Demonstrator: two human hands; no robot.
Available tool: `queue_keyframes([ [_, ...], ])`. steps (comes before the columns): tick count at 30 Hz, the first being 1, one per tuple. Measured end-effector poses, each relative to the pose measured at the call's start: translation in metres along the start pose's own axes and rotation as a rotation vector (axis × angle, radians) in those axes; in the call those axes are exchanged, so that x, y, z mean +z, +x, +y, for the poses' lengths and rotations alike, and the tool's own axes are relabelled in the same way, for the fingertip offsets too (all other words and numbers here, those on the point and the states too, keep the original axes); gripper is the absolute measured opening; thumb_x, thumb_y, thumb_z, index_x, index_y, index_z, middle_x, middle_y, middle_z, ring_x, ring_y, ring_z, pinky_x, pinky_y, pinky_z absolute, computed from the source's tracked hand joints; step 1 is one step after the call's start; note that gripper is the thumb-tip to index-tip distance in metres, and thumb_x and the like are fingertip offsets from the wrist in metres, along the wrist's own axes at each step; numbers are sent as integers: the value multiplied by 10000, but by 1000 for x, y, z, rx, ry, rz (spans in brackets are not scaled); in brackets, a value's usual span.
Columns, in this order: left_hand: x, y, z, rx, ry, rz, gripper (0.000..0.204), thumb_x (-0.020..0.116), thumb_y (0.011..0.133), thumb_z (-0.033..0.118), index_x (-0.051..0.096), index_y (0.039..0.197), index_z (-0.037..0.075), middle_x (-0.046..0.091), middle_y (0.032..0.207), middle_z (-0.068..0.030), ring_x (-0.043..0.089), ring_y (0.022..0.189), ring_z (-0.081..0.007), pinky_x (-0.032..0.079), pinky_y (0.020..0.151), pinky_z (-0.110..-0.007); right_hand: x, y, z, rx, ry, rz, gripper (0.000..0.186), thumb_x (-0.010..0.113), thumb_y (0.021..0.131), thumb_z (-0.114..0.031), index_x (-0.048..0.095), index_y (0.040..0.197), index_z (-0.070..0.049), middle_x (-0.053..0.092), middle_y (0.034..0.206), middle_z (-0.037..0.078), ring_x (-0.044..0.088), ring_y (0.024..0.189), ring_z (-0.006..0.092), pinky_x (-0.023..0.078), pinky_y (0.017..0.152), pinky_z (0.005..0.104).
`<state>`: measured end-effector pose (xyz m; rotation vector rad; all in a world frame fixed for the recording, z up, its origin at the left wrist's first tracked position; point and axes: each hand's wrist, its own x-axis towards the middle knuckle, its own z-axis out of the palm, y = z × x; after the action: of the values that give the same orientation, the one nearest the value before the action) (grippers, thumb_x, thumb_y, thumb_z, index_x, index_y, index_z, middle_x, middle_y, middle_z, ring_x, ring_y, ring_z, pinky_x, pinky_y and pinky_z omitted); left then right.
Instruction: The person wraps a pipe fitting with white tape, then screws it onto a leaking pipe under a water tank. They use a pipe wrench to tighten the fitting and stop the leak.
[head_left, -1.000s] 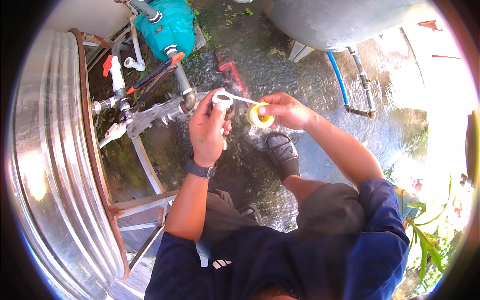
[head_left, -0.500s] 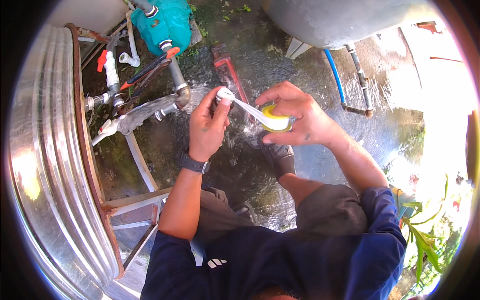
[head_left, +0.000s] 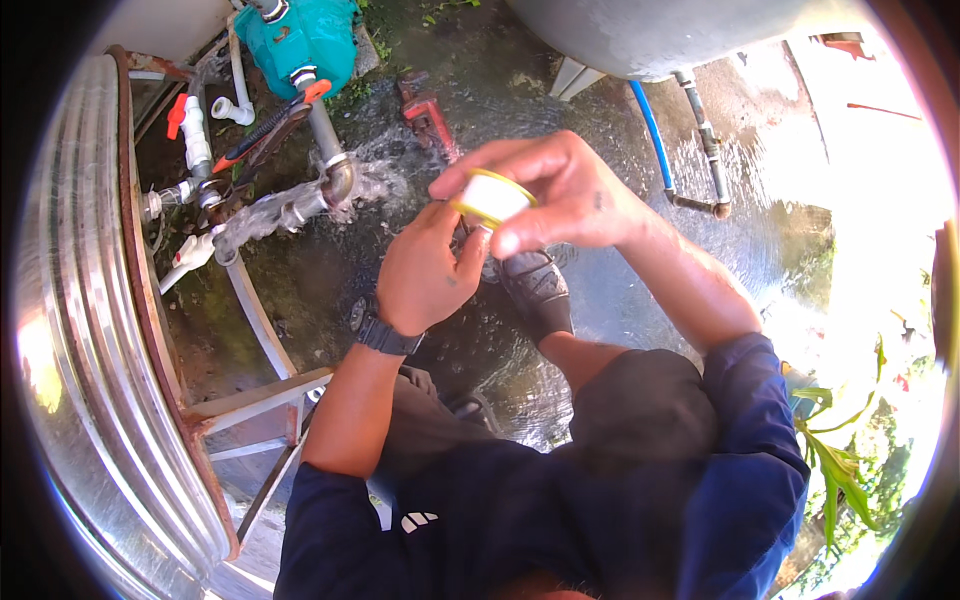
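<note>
My right hand [head_left: 570, 195] grips a yellow-rimmed spool of white thread seal tape [head_left: 495, 198] between thumb and fingers. Just left of it and lower, my left hand [head_left: 428, 268] is closed, its fingertips close against the spool. The small tape-wrapped pipe fitting in that hand is now hidden behind the fingers and spool. Both hands are above wet ground. To their left, water gushes around a grey pipe with an elbow [head_left: 340, 181].
A teal pump [head_left: 300, 45] stands at the far left, with an orange-and-black-handled tool [head_left: 255, 140] leaning by its pipes. A red pipe wrench [head_left: 430, 122] lies beyond my hands. A ribbed metal tank [head_left: 110, 300] on a rusty frame fills the left; a grey tank [head_left: 680, 35] stands far right.
My right hand has brought the spool left and up, over the left fingers. The stretched tape strand and the fitting no longer show. The left hand has turned, its back now upward.
</note>
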<state>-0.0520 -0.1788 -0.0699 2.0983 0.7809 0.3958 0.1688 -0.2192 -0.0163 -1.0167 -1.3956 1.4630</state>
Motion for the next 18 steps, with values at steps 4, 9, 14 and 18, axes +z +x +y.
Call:
queue_keyframes([
  [4, -1, -4, 10, 7, 63, -90, 288, 660, 927, 154, 646, 1168, -4, 692, 998, -232, 664, 907, -464, 532, 752, -486, 1, 17, 32, 111, 0, 140, 337, 890, 841, -270, 794, 1033, -10, 729, 1049, 57, 668, 910, 146, 526, 799, 326],
  [9, -6, -2, 13, 25, -128, -70, 303, 669, 910, 184, 647, 1142, -10, 690, 978, -223, 670, 872, -446, 536, 752, -489, -7, 29, 83, 232, -5, 270, 490, 740, 955, -506, 796, 932, -20, 699, 843, 16, 614, 709, 98, 491, 658, 309],
  [14, -13, 0, 9, -6, -175, -73, 301, 680, 895, 194, 663, 1107, -19, 692, 958, -218, 668, 877, -445, 536, 754, -488, -9, 22, 92, 227, 207, 301, 592, 636, 1013, -545, 764, 1017, 33, 698, 870, 77, 634, 871, 140, 501, 803, 339],
  [18, -9, 2, 4, 25, -119, -92, 318, 690, 890, 198, 677, 1111, -30, 700, 964, -221, 674, 888, -438, 545, 760, -474, -24, 19, 62, -97, 257, 194, 562, 580, 1053, -443, 683, 1225, 82, 691, 1198, 156, 650, 1132, 245, 490, 1016, 398],
])
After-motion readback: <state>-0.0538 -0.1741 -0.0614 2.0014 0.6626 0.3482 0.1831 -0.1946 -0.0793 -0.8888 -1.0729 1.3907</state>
